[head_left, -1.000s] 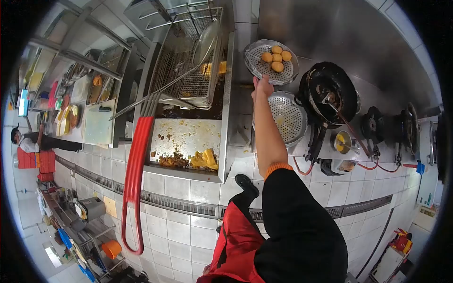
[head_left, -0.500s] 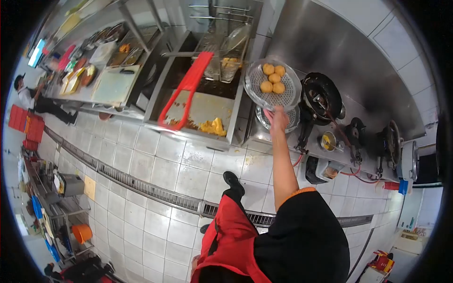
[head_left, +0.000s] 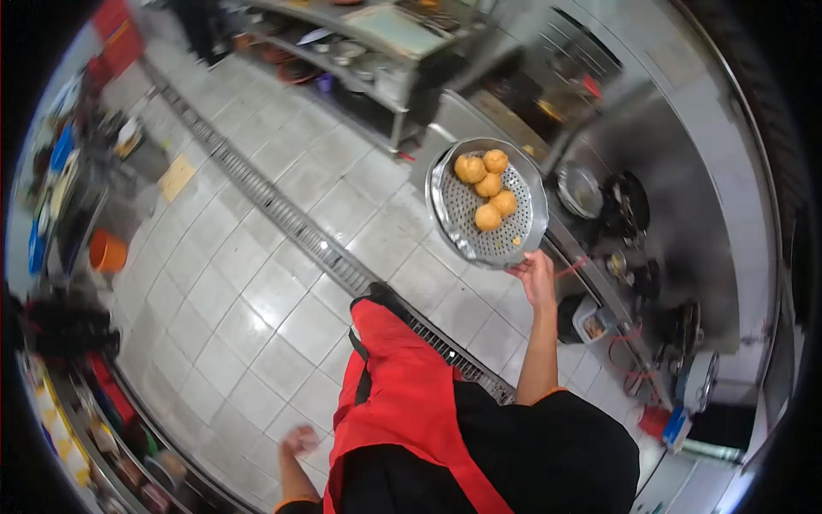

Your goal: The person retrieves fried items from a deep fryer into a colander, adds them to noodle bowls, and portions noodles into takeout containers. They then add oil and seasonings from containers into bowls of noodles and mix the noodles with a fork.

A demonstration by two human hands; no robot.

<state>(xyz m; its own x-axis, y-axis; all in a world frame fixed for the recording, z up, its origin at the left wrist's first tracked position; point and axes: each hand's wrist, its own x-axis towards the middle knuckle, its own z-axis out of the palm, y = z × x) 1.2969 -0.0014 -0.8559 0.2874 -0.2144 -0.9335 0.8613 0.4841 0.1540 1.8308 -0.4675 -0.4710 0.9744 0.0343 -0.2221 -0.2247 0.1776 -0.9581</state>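
Observation:
My right hand [head_left: 536,276] grips the near rim of a metal colander [head_left: 505,244] and carries it over the tiled floor. Several round, golden-brown fried balls [head_left: 488,184] lie grouped on its perforated bottom, with a small crumb [head_left: 516,241] near the rim. A second rim edge shows along the colander's left side; whether it is a separate bowl underneath I cannot tell. Low on the left, my left hand [head_left: 300,439] hangs beside the red apron [head_left: 394,377], away from the colander. Motion blurs its fingers.
A cooking counter runs along the right with a metal bowl [head_left: 580,190] and a black wok [head_left: 628,204]. Beyond the colander stands a steel shelf table [head_left: 342,64]. A floor drain [head_left: 291,214] crosses the tiles. An orange bucket [head_left: 109,250] and another person's legs [head_left: 195,30] are farther left.
The colander with the balls has come away from the counter, out over the floor. My view has turned, the fryer now sits farther right, and my left hand has swung into fuller view.

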